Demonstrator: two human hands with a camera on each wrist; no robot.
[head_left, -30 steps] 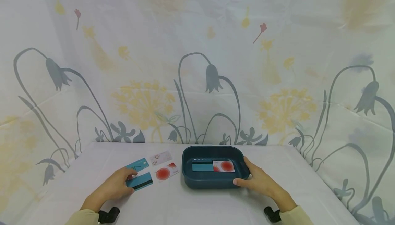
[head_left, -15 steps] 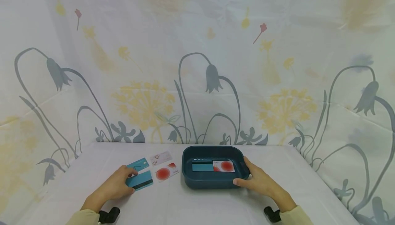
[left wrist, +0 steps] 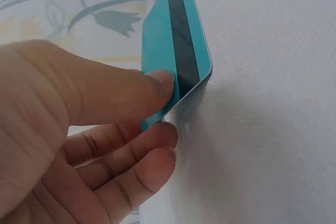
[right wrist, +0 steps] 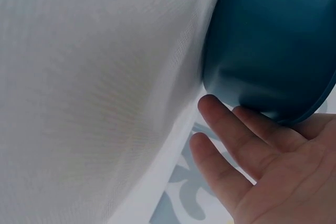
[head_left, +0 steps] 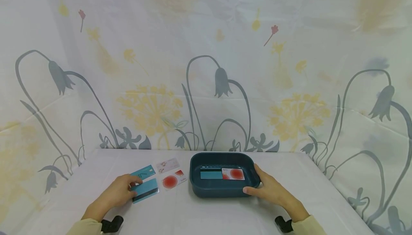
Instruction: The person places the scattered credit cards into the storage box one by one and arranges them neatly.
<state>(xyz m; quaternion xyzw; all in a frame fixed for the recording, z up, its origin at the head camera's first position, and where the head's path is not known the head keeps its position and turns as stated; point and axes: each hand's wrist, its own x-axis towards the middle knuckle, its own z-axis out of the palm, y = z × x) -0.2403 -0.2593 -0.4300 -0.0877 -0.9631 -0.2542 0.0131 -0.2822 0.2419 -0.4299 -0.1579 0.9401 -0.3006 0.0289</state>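
With thumb on its face and fingers behind, my left hand [head_left: 117,191] pinches a blue bank card [head_left: 145,188] with a dark stripe. The left wrist view shows the card [left wrist: 156,38] tilted, its near edge off the cloth. Behind it lies a second blue card [head_left: 145,171], partly covered by my fingers. My right hand [head_left: 275,189] holds the right end of a dark teal plastic box [head_left: 219,192], thumb along the front wall. In the right wrist view, several fingers [right wrist: 236,135] extend along the box's side. Inside, a striped blue card [head_left: 211,175] lies beside a white-and-red card [head_left: 233,174].
Between the left hand and the box lie a pale floral card [head_left: 167,165] and a white card with a red circle [head_left: 174,180]. White cloth [head_left: 180,215] covers the table. A flower-printed curtain [head_left: 206,120] hangs behind it.
My left thumb has moved up onto the striped card's edge, and the left hand has shifted slightly left with the card. The right hand and the box have stayed in place.
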